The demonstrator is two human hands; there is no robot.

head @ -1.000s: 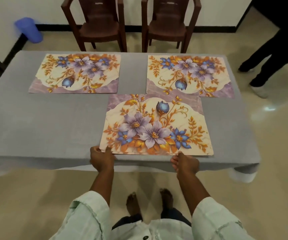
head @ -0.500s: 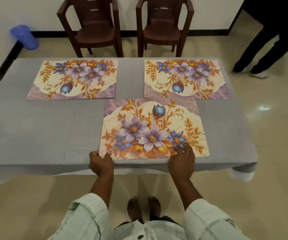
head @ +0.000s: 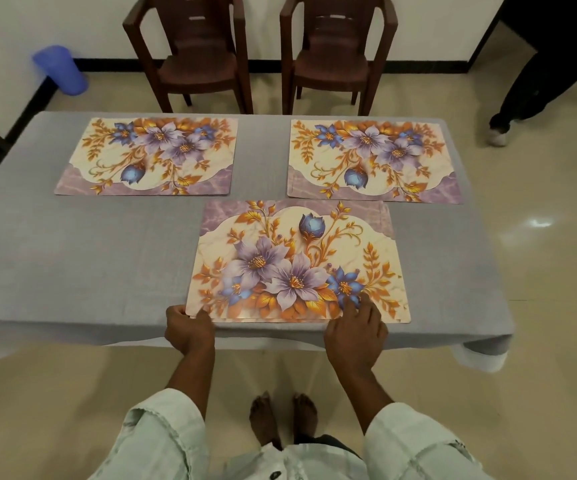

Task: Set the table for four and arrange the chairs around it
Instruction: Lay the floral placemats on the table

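You are working early in the task: three floral placemats are showing on the grey-clothed table (head: pixel 72 258), and no plates, glasses or cutlery are lying on it yet. One mat (head: pixel 146 155) is lying at the far left corner, a second mat (head: pixel 373 161) at the far right corner, and the near mat (head: pixel 297 261) is sitting along the near edge, right of centre. Layered edges along its near side are suggesting a fourth mat beneath it, though you cannot be sure. Your left hand (head: pixel 188 329) is pinching that mat's near left corner, while your right hand (head: pixel 356 329) is pressing flat, fingers spread, on its near edge. Two brown chairs (head: pixel 193 53) (head: pixel 335 50) are standing beyond the far edge; the near side is showing none, so seating and the place settings are remaining.
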